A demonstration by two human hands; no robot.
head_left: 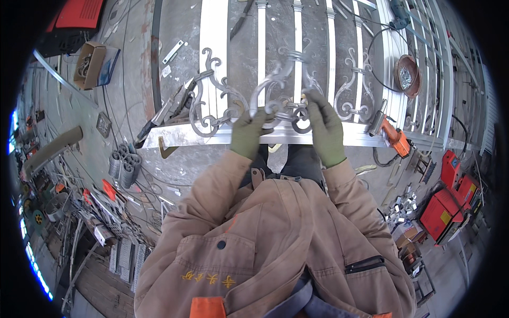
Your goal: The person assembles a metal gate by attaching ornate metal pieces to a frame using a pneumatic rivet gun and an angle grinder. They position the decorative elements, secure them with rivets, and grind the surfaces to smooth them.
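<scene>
Grasping a blurred grey scrolled-metal ornament with the fingers of green-gloved left hand and green-gloved right hand, clamped on opposite sides, over the near edge of a silver metal-barred frame, between two matching grey scrolls. Apparently adjusting its position; probably calls next for level support from both sides.

Landmark: near rail | beyond it: long gaps between bars, a hand can pass | at its middle: left hand, right hand and middle scroll piece fill the way | left and right of its middle: left scroll, right scroll obstruct | its right part: orange tool blocks | its left end: long tool blocks
</scene>
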